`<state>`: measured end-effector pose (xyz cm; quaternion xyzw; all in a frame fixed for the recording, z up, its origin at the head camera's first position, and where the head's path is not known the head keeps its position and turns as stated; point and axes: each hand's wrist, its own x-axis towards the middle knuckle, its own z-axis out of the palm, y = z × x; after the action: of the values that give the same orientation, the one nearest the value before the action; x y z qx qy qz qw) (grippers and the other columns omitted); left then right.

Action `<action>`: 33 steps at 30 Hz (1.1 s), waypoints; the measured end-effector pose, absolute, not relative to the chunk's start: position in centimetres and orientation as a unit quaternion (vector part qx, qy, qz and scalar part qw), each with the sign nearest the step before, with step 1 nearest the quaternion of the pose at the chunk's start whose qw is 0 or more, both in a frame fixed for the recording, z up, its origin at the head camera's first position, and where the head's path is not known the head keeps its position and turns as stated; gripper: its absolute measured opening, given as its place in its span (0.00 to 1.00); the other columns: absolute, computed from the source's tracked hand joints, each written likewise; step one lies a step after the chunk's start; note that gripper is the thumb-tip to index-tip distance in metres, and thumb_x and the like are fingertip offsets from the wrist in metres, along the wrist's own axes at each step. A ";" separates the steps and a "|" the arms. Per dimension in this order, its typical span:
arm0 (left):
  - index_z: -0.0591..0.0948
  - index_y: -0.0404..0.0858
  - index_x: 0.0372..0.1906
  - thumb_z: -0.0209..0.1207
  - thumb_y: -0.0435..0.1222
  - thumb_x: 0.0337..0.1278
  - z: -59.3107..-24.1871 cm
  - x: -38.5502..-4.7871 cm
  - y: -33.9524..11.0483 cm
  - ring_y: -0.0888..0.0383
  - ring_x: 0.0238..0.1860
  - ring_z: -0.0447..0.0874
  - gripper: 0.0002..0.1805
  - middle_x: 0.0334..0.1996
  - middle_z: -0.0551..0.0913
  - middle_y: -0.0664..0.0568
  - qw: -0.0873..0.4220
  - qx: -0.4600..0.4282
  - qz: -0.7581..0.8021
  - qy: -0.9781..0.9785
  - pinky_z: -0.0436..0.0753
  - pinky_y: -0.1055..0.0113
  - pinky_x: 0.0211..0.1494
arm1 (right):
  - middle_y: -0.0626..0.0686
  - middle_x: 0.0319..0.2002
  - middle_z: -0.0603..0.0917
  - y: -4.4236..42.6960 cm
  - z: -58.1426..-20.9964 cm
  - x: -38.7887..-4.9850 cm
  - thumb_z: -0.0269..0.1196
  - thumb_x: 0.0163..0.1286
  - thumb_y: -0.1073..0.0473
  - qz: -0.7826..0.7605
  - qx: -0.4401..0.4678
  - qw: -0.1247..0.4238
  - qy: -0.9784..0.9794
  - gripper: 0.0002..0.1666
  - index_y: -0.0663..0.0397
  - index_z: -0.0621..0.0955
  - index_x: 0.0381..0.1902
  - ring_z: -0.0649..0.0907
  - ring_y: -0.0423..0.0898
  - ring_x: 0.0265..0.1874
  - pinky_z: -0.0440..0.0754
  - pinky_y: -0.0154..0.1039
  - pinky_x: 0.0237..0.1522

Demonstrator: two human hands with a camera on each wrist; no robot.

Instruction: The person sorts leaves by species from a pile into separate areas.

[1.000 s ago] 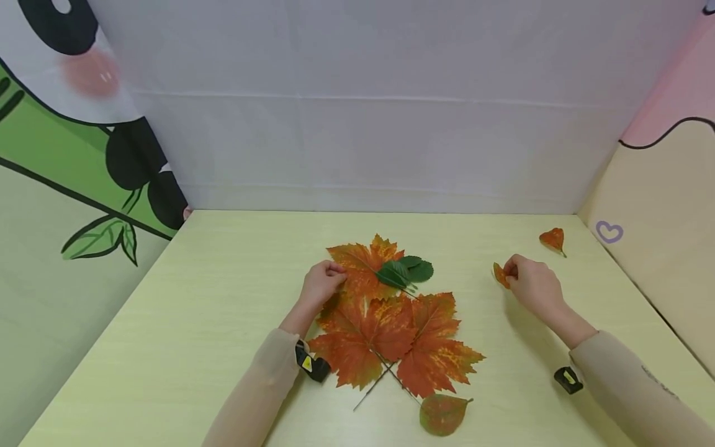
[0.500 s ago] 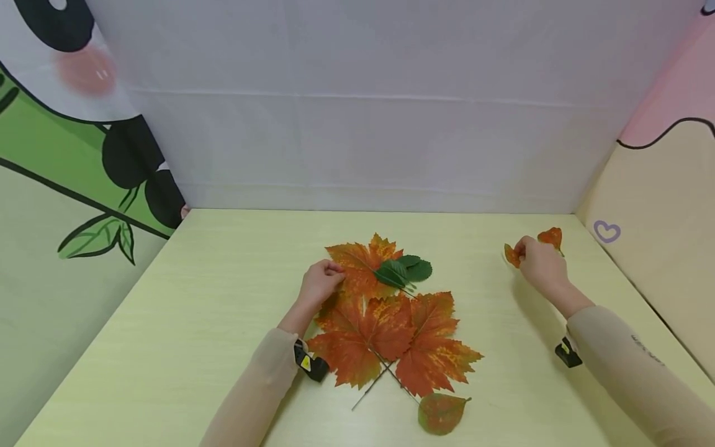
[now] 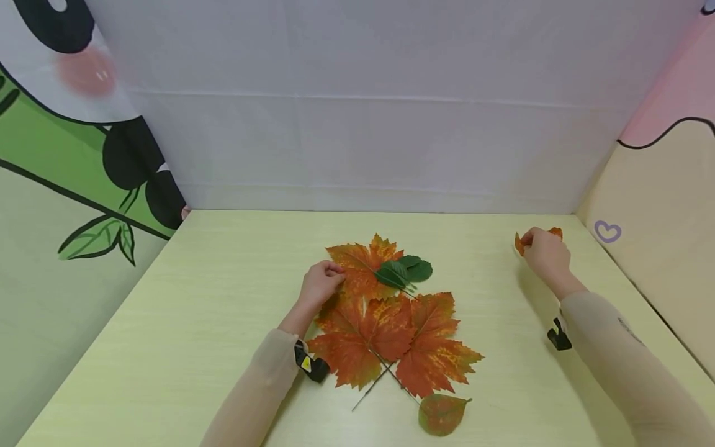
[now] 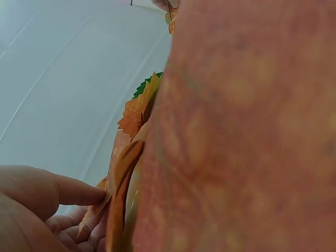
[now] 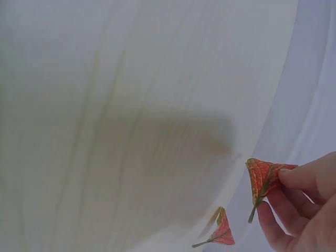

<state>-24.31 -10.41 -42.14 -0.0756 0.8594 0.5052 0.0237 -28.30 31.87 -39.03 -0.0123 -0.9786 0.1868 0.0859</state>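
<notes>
My left hand [image 3: 321, 285] pinches the left edge of an orange maple leaf [image 3: 360, 261], thumb against fingers; the left wrist view shows the leaf's edge between them. Small green leaves [image 3: 393, 274] lie over that leaf's right side. My right hand [image 3: 548, 256] holds a small orange-red leaf [image 5: 262, 176] between thumb and fingers, above the far right of the table. Just beyond it lies another small orange-red leaf [image 5: 223, 233], partly hidden by the hand in the head view.
Two larger orange maple leaves [image 3: 357, 341] overlap in front, their stems crossing. A rounded green-red leaf [image 3: 442, 414] lies near the table's front. The pale yellow table [image 3: 234, 267] meets a white backdrop [image 3: 380, 149] and printed side panels [image 3: 659, 205].
My right hand, with the small leaf, has moved away from me and slightly right, now partly covering the other small leaf. My left hand has stayed in place.
</notes>
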 end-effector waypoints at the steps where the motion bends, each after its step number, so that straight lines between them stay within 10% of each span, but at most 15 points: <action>1: 0.78 0.34 0.39 0.57 0.33 0.56 -42.1 -24.3 -10.4 0.54 0.31 0.76 0.08 0.32 0.81 0.45 0.024 -0.075 0.506 0.859 0.72 0.69 0.31 | 0.67 0.37 0.80 32.0 -39.1 -28.4 0.49 0.60 0.67 0.191 -0.017 0.083 -0.978 0.13 0.65 0.76 0.40 0.79 0.64 0.30 0.72 0.48 0.21; 33: 0.78 0.35 0.38 0.57 0.33 0.56 -42.3 -24.5 -10.4 0.55 0.28 0.73 0.07 0.32 0.80 0.45 0.027 -0.083 0.506 0.858 0.71 0.70 0.30 | 0.71 0.48 0.73 35.2 -40.8 -30.9 0.49 0.66 0.64 0.304 -0.160 0.078 -0.936 0.20 0.74 0.71 0.51 0.68 0.68 0.50 0.64 0.56 0.53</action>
<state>-24.51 -10.36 -42.33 -0.0825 0.8581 0.5061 0.0267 -30.92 35.23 -40.78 -0.1595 -0.9361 0.3036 0.0780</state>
